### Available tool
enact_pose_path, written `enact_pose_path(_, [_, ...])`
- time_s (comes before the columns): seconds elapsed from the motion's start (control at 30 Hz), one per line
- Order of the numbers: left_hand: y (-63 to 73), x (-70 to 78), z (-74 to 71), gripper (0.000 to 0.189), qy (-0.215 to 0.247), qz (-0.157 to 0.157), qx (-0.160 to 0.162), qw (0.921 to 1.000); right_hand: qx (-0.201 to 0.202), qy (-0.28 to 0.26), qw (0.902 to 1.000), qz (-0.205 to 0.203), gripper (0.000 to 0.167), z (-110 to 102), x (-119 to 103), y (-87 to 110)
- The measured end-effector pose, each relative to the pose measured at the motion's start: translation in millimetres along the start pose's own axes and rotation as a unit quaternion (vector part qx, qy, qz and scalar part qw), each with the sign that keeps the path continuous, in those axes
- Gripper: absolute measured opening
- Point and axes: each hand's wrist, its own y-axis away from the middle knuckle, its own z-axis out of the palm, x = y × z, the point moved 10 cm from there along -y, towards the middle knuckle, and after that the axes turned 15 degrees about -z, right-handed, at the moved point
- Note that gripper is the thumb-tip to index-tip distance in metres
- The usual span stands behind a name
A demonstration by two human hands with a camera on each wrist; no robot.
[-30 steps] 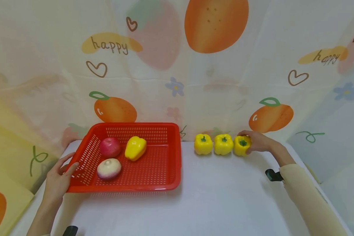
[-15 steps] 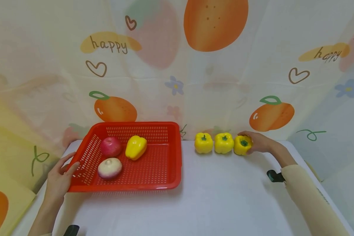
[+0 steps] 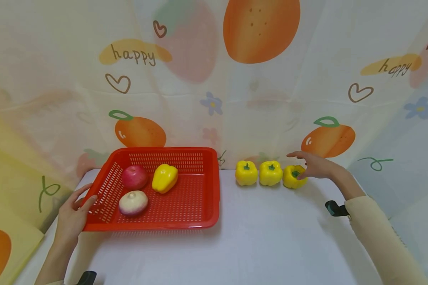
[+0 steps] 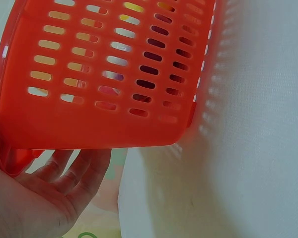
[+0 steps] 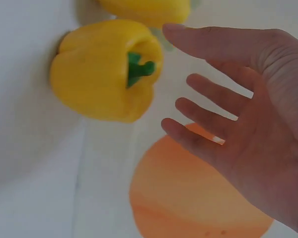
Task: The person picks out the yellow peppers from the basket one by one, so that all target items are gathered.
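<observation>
My left hand (image 3: pixel 71 217) holds the left rim of a red plastic basket (image 3: pixel 210 221), thumb over the rim and fingers outside, as the left wrist view also shows. In the basket lie a dark pink apple-like fruit (image 3: pixel 134 177), a white and purple turnip (image 3: pixel 133 203) and a yellow bell pepper (image 3: pixel 165 179). To its right, three yellow bell peppers stand in a row: one on the left (image 3: pixel 246 173), one in the middle (image 3: pixel 270 173) and one on the right (image 5: pixel 94 74). Just above the right pepper is my right hand (image 3: pixel 317 165), fingers spread and holding nothing.
The white table (image 3: pixel 264 237) carries the basket and the row of peppers. Behind it hangs a cloth (image 3: pixel 249 130) printed with fruit, close to the peppers. Dark camera mounts (image 3: pixel 336 208) stick out from the wrists.
The right hand has let go of the right pepper and risen off it, fingers spreading. That pepper stays at the row's end. The left hand and basket hold still.
</observation>
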Motion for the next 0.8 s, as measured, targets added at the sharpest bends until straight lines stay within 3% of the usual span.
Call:
enact_pose_path(0.27, [0.0, -0.6, 2.3, 0.058, -0.001, -0.009, -0.002, 1.0000, 0.033, 0.040, 0.9980, -0.036, 0.063, -21, -31, -16.3])
enact_pose_path(0.8, [-0.2, -1.3, 2.5, 0.059, 0.001, -0.008, -0.003, 1.0000, 0.059, 0.106, 0.9924, -0.024, 0.050, -29, -99, -62.9])
